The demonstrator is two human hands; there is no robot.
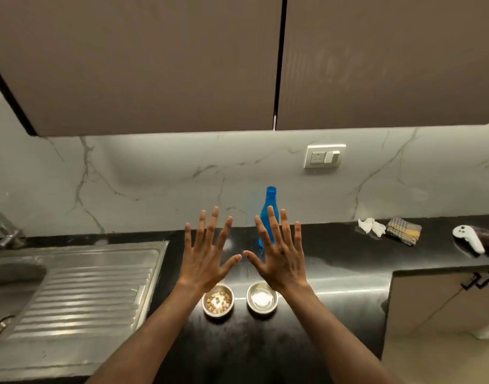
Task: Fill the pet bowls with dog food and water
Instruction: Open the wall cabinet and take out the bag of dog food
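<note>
Both hands spread flat and empty — left hand [207, 259], right hand [282, 259] — above two bowls near the counter's [348, 273] front edge: kibble bowl [218, 300] left, water bowl [262, 299] right; upright blue bottle [268, 214] behind the right.

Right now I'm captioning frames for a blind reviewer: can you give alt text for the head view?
Two open, empty hands, left hand and right hand, hover fingers spread above two steel bowls on a black counter. The left bowl holds kibble; the right bowl looks water-filled, with a blue bottle behind.

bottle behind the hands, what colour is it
Blue all over, cap included; the bottle shows best in the head view.
</note>
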